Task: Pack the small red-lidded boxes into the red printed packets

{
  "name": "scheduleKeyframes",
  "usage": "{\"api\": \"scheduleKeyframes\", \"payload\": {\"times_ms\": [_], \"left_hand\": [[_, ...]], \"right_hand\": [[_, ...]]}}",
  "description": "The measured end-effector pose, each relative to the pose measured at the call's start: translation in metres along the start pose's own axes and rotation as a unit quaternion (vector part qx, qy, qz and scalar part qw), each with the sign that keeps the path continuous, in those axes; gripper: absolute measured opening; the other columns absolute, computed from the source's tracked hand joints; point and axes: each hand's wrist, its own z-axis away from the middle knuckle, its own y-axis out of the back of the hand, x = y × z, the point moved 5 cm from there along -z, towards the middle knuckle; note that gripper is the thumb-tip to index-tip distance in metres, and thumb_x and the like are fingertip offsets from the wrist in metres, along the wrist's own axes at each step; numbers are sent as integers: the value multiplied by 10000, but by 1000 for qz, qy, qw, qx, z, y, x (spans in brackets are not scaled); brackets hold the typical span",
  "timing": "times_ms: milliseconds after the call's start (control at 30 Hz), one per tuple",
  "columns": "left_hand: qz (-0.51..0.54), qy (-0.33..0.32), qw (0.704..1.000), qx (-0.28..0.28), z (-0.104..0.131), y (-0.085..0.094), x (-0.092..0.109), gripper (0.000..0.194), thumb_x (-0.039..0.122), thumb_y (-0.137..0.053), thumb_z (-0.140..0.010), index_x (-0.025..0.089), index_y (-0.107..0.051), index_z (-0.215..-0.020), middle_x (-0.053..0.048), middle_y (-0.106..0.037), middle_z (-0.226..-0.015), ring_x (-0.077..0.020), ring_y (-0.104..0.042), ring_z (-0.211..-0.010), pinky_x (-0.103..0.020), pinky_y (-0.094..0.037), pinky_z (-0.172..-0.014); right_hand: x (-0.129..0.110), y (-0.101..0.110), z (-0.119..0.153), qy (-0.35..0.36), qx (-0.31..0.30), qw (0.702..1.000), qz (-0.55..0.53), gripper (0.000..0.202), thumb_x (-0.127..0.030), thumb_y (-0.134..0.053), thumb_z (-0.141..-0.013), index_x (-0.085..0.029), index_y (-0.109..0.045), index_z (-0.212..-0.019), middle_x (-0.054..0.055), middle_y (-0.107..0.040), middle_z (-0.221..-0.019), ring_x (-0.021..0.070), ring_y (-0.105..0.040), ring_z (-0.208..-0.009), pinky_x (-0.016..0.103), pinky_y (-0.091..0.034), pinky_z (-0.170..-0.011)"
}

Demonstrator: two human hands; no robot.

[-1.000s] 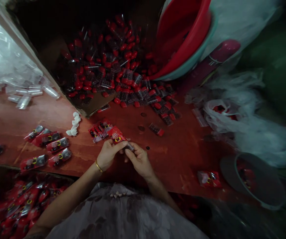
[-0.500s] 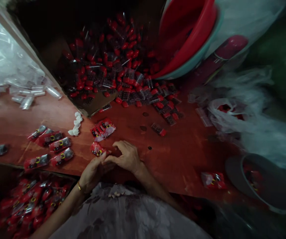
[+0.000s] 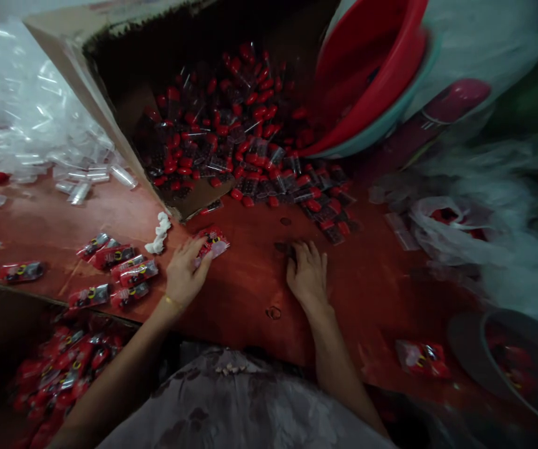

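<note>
My left hand point(image 3: 185, 272) reaches over a small stack of red printed wrappers point(image 3: 218, 245), thumb apart from the fingers, fingertips on its left edge. Farther right, my right hand point(image 3: 307, 274) rests low on the red-brown table point(image 3: 245, 280), its fingers slightly apart and bent down; what lies under them is hidden. Filled red packets point(image 3: 138, 272) lie grouped left of my left hand. Beyond both hands, many clear tubes with red caps point(image 3: 254, 159) spill from a tilted cardboard box point(image 3: 128, 134).
Clear empty tubes point(image 3: 79, 187) are heaped at the left, near a crumpled white strip point(image 3: 159, 234). An open box of red packets point(image 3: 58, 368) stands lower left. Red basin point(image 3: 414, 68), pink bottle point(image 3: 456, 103), plastic bags point(image 3: 456, 243), one packet point(image 3: 422, 358) and a grey container point(image 3: 465, 343) are right.
My hands, together at a red packet before, have parted: left to the wrapper stack, right to the right. That packet is gone from between them, and the left group shows one more. The view has shifted.
</note>
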Motion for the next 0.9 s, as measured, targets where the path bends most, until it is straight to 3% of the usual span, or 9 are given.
{"api": "scheduleKeyframes", "payload": {"times_ms": [67, 167, 267, 433, 600, 700, 800, 900], "left_hand": [[-179, -86, 980, 3, -20, -12, 2, 477, 388, -605, -748, 229, -571, -1196, -105, -424, -1392, -313, -261, -1336, -502, -161, -1083], [-321, -106, 941, -20, -37, -31, -5, 482, 416, -536, -796, 236, -536, -1242, -124, -393, -1410, -348, -206, -1349, -554, -167, -1054], [-354, -105, 929, -23, -41, -51, -5, 463, 437, -474, -827, 259, -526, -1251, -130, -383, -1415, -357, -245, -1333, -560, -199, -1035], [-334, -96, 938, -11, -44, -73, 5, 371, 389, -478, -826, 299, -599, -1165, -97, -389, -1416, -360, -255, -1326, -572, -193, -1035], [-291, -97, 952, 19, -43, -67, 8, 340, 379, -451, -835, 281, -648, -1095, -71, -409, -1406, -344, -273, -1322, -551, -221, -1039], [-273, -113, 954, 46, -35, -57, 16, 351, 399, -441, -842, 270, -654, -1090, -72, -418, -1399, -356, -268, -1321, -566, -226, -1032], [-286, -150, 945, 55, -21, -53, 34, 346, 384, -468, -834, 281, -636, -1119, -62, -379, -1426, -345, -213, -1347, -563, -165, -1060], [-287, -182, 939, 43, -8, -53, 51, 338, 341, -508, -819, 287, -627, -1130, -53, -323, -1457, -324, -147, -1371, -551, -94, -1082]], "right_hand": [[-3, 0, 3, 9, 8, 1000, -9, 389, -195, -375, -831, -151, -492, -1199, 115, -493, -1312, 292, -327, -1288, 558, -249, -1024], [-2, 0, 3, 12, 17, 1000, -15, 391, -271, -402, -843, -136, -495, -1198, 133, -483, -1316, 300, -323, -1288, 556, -253, -1026], [-1, -1, 1, 7, 23, 1000, -17, 408, -318, -423, -840, -127, -503, -1191, 139, -499, -1297, 311, -344, -1269, 551, -255, -1024], [0, -3, 1, 11, 33, 999, -22, 414, -324, -443, -834, -120, -504, -1189, 153, -513, -1273, 304, -355, -1257, 544, -249, -1024], [-3, 11, 5, 20, 90, 995, -35, 355, -335, -458, -832, -147, -551, -1119, 154, -520, -1264, 299, -368, -1255, 553, -218, -1031], [-21, 27, 6, 32, 119, 985, -119, 304, -344, -464, -844, -178, -580, -1071, 127, -579, -1191, 272, -456, -1178, 497, -271, -1017], [-54, 27, 2, 27, 59, 953, -295, 305, -386, -472, -845, -189, -588, -1047, 104, -650, -1038, 228, -572, -981, 387, -422, -884], [-86, 7, -4, -24, -21, 889, -457, 304, -429, -518, -814, -205, -595, -1005, 63, -670, -938, 188, -610, -834, 309, -476, -758]]}}
